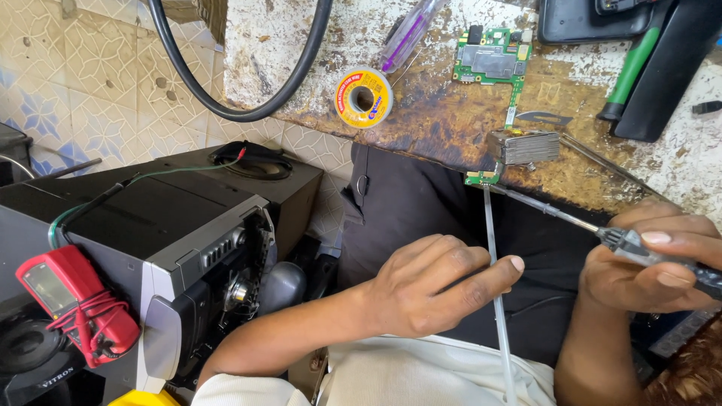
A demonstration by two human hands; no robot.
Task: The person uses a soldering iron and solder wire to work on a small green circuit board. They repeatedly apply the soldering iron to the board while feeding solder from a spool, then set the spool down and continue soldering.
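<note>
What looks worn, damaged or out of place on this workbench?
The bench top is badly worn: its pale coating has flaked off, leaving dark brown stained patches. A small green board hangs at the bench's front edge, where the tool in the right hand meets it. The red meter lies tilted on a black and silver machine.

**Soldering iron and solder strand at a small clamped board**

A slim soldering iron with a dark grey handle and long thin metal shaft [602, 229] lies slanted, its tip reaching up-left to a small green circuit board piece [482, 177] at the worn bench edge. The piece sits under a metal clamp block [524, 146]. A thin pale strand of solder wire [495, 286] runs nearly upright, its top end meeting the same piece.
</note>
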